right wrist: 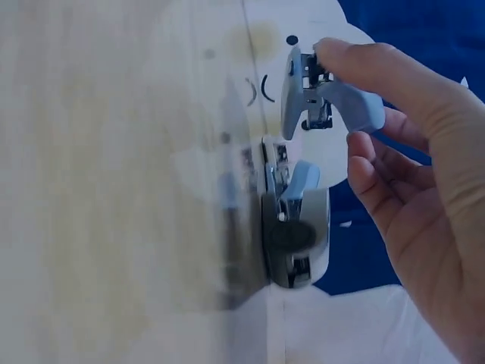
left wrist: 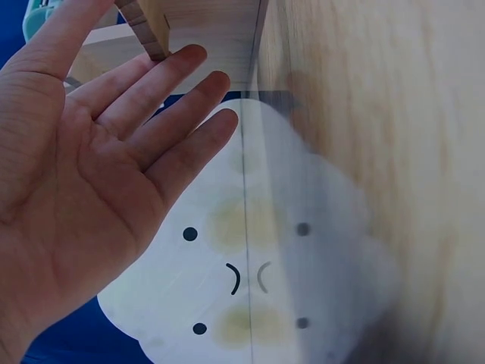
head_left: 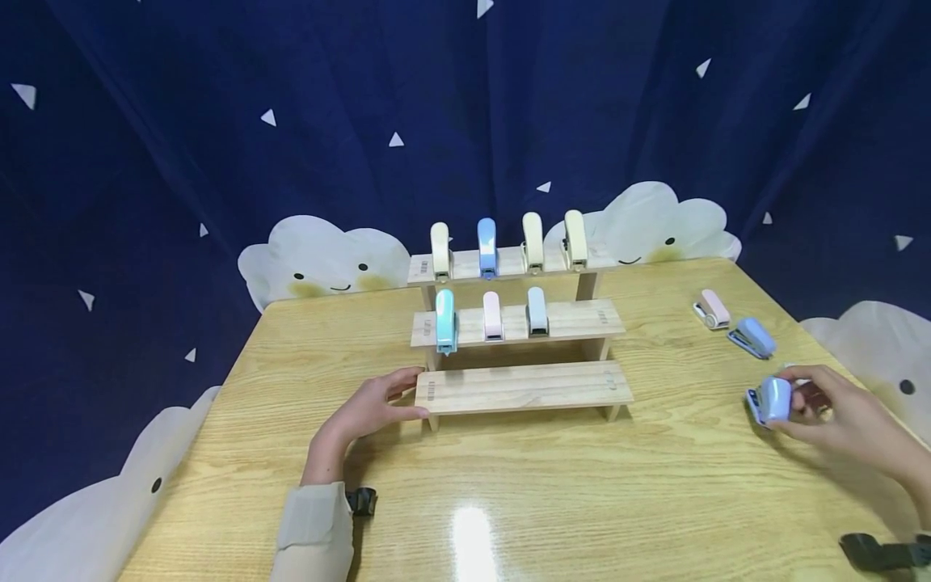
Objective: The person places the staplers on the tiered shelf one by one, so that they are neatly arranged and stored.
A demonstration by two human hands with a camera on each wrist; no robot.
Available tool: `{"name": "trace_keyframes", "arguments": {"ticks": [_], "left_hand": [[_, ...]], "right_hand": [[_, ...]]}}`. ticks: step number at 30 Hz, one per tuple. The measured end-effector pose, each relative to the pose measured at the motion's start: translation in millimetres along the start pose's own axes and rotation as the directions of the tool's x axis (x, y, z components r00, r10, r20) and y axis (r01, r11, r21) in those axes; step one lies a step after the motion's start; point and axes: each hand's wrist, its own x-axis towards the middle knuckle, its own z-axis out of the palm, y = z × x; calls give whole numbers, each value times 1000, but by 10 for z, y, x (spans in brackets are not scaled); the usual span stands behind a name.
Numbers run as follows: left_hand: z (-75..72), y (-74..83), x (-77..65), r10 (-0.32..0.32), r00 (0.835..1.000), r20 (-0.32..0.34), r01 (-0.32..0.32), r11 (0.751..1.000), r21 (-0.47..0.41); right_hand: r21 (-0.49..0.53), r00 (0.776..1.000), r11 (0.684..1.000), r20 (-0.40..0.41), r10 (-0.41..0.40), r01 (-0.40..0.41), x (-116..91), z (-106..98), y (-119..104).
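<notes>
A three-step wooden rack point(head_left: 524, 390) stands on the table. My left hand point(head_left: 374, 404) rests at the left end of its lowest step, thumb by the front corner; in the left wrist view the left hand point(left wrist: 98, 159) has its fingers extended. At the right, my right hand point(head_left: 836, 412) pinches a light blue stapler point(head_left: 777, 400) between thumb and fingers. The right wrist view shows this stapler point(right wrist: 352, 106) held off the table. Nearer that camera stands a pale stapler point(right wrist: 314, 243), mostly hidden by the hand in the head view.
The top step bears cream staplers point(head_left: 533, 242) and a blue stapler point(head_left: 487, 246). On the middle step stand turquoise point(head_left: 445, 319), pink point(head_left: 492, 315) and grey-blue point(head_left: 537, 309) staplers. Another pink stapler point(head_left: 713, 309) and a blue stapler point(head_left: 754, 337) lie at the table's right.
</notes>
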Motion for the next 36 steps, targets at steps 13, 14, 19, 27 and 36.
{"name": "trace_keyframes", "arguments": {"ticks": [13, 14, 19, 27, 36], "left_hand": [[-9, 7, 5, 5, 1000, -8, -5, 1000, 12], [-9, 5, 7, 7, 1000, -8, -7, 1000, 9], [-4, -3, 14, 6, 1000, -5, -6, 1000, 0], [-11, -10, 10, 4, 1000, -5, -4, 1000, -4], [-1, -5, 1, 15, 1000, -13, -15, 1000, -5]], "right_hand": [[136, 982, 975, -90, -166, 177, 499, 46, -378], [156, 981, 970, -96, -171, 184, 545, 55, -417], [220, 978, 955, -112, -177, 199, 744, 108, -609], [189, 955, 939, -128, -268, 288, 1095, 174, -960], [195, 923, 904, -129, -362, 381, 1460, 311, -1332]]}}
